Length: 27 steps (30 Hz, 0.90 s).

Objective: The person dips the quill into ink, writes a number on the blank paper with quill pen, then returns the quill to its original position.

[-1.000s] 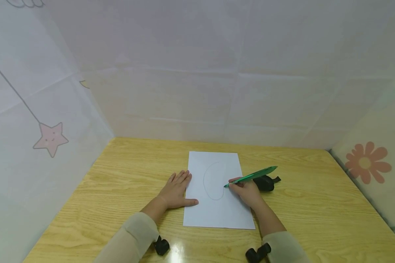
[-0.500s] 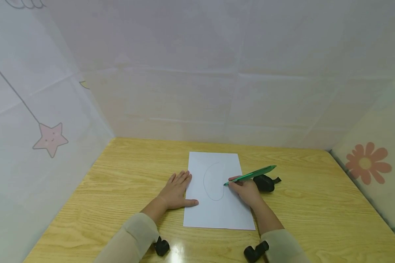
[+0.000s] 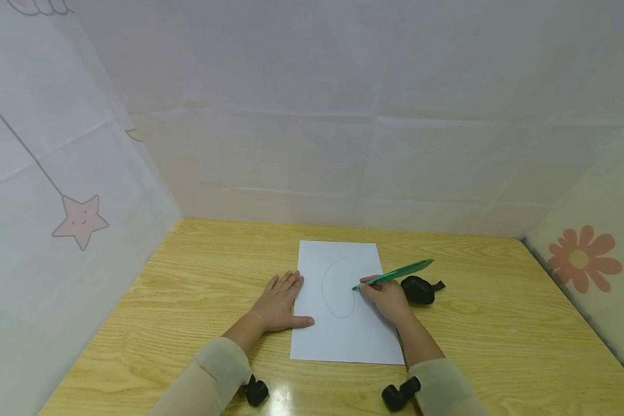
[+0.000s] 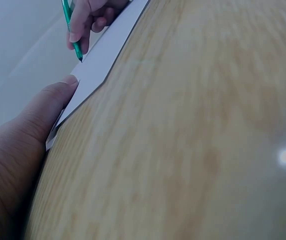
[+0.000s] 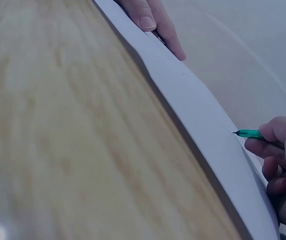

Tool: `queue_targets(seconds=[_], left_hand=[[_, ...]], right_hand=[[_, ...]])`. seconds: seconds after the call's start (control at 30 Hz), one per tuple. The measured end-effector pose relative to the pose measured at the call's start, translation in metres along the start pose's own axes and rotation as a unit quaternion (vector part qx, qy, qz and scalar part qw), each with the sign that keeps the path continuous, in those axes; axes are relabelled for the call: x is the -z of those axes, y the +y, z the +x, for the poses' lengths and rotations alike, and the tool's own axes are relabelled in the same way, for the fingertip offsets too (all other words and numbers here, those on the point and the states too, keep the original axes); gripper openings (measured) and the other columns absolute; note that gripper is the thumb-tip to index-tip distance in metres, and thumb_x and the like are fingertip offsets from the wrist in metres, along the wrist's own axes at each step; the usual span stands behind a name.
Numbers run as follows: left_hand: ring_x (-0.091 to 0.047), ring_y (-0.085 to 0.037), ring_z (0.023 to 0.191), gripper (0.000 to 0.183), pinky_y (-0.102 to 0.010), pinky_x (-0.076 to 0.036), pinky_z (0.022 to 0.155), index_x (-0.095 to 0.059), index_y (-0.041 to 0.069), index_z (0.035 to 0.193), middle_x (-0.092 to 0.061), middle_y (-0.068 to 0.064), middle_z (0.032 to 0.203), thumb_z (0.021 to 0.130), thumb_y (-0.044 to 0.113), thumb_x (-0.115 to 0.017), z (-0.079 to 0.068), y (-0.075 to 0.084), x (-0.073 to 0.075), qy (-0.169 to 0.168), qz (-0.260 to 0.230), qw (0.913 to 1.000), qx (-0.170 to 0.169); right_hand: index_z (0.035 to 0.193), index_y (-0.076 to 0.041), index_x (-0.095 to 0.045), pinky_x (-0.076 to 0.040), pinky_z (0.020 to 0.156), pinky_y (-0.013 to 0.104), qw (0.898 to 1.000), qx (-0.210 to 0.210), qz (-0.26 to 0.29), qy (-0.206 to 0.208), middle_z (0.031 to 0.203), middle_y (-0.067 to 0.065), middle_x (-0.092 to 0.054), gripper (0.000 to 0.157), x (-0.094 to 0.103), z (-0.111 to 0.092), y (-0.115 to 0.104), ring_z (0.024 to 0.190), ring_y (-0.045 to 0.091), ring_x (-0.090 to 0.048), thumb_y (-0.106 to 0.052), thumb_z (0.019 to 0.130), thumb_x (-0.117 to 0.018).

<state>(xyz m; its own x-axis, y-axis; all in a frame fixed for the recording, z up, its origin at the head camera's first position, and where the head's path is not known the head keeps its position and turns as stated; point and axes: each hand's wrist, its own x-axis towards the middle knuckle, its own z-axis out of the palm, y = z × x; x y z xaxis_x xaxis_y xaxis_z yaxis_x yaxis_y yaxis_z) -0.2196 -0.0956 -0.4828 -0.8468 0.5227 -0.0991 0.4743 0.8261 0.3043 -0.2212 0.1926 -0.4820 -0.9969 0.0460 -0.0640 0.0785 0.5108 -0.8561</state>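
A white sheet of paper (image 3: 338, 341) lies on the wooden table, bearing a thin, dark oval line with a gap at its upper right. My right hand (image 3: 390, 301) pinches a green pen (image 3: 403, 271), its dark tip at the line's right end. In the right wrist view the pen (image 5: 249, 133) meets the paper (image 5: 198, 115). My left hand (image 3: 278, 303) rests flat across the sheet's left edge, fingers straight and thumb stretched onto the paper. The left wrist view shows this thumb (image 4: 58, 95) at the paper's edge.
A black, rounded object (image 3: 418, 290) with a short tab sits just beyond my right hand. The wooden table (image 3: 499, 323) extends to both sides. Pale printed cloth (image 3: 312, 162) hangs behind it and along the sides.
My right hand and the pen have moved slightly away from me, up the page. The line's right side has grown a little longer. My left hand stays in place.
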Motion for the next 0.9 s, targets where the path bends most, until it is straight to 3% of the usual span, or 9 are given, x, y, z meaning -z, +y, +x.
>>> queue_targets(seconds=[0.9], left_hand=[[-0.009,-0.025,0.154,0.106,-0.050,-0.004,0.125,-0.018,0.006,0.157,-0.014,-0.008,0.166,0.084,0.072,-0.056,0.000,0.000,-0.001,0.002,-0.002,1.0000,0.003]], right_hand=[[0.113,-0.010,-0.073,-0.044,0.107,0.049,1.000,-0.021,-0.005,0.000,0.123,0.014,-0.069,0.029,-0.007,0.011,-0.005,0.127,0.034,-0.056,-0.027,0.092,-0.064]])
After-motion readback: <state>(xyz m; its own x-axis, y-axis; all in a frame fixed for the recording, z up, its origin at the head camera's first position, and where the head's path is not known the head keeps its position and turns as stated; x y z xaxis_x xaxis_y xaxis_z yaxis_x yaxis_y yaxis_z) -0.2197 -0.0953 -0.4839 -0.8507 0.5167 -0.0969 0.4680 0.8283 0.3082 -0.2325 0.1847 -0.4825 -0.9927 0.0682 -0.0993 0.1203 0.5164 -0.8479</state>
